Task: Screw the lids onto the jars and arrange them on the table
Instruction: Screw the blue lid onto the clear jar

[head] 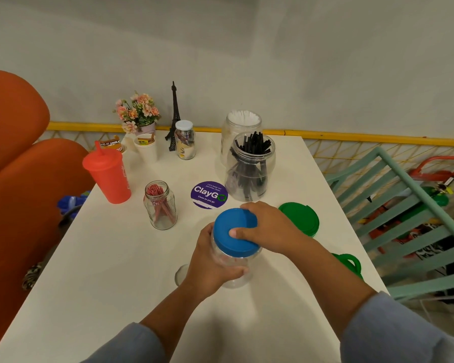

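Observation:
My left hand (212, 265) grips the body of a clear plastic jar (233, 279) near the table's front middle. On that jar sits a blue lid (233, 231), and my right hand (268, 229) grips it from the right, thumb on top. A green lid (300, 218) lies flat just right of my right hand. A second green lid (349, 264) shows partly behind my right forearm. Open jars stand farther back: one with black straws (250, 171), one with white sticks (240, 129), a small one with red packets (161, 205). A small jar with a white lid (185, 140) stands at the back.
A red tumbler (108, 176) stands at the left. Paper cups (146, 148), a flower pot (139, 113) and a tower figurine (174, 116) line the back edge. A purple sticker (209, 195) is on the white table (102, 284). An orange chair (11, 179) is left, a green chair (404, 218) right.

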### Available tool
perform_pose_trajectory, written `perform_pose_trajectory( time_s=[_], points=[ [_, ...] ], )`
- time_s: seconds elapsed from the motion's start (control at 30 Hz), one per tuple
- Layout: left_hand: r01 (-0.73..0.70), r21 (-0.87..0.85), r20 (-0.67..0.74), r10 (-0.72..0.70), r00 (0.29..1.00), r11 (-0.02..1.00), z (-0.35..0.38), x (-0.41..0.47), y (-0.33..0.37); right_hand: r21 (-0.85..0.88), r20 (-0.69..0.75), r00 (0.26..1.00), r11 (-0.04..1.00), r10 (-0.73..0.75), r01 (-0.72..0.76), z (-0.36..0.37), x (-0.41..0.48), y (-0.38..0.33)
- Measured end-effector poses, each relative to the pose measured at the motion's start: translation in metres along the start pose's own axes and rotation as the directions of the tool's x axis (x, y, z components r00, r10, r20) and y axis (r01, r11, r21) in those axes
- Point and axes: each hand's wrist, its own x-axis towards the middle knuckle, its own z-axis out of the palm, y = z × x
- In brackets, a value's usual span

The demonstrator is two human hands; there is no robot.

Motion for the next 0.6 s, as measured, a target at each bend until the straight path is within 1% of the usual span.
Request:
perform_pose_trajectory(
  time_s=[0.3, 0.43, 0.53, 0.6],
  points=[
    [-0.019, 0.024, -0.004, 0.019, 1.000, 1.000, 0.002, 0.002, -0.002, 0.000, 0.007, 0.999, 1.000, 0.031, -0.031, -0.005, -0.022, 0.008],
    [-0.031, 0.045, -0.007, 0.031, 0.999, 0.999, 0.002, 0.003, -0.001, -0.069, -0.010, 0.998, 0.996, 0.064, -0.065, -0.006, -0.028, 0.009],
    [-0.037, 0.062, 0.004, 0.036, 0.999, 0.997, 0.002, 0.002, 0.000, -0.175, -0.043, 0.993, 0.977, 0.113, -0.119, -0.010, -0.028, 0.007],
    [-0.031, 0.065, 0.001, 0.031, 1.000, 0.997, 0.002, 0.003, 0.000, -0.220, -0.060, 0.991, 0.967, 0.117, -0.127, -0.011, -0.027, 0.004]
  ],
)
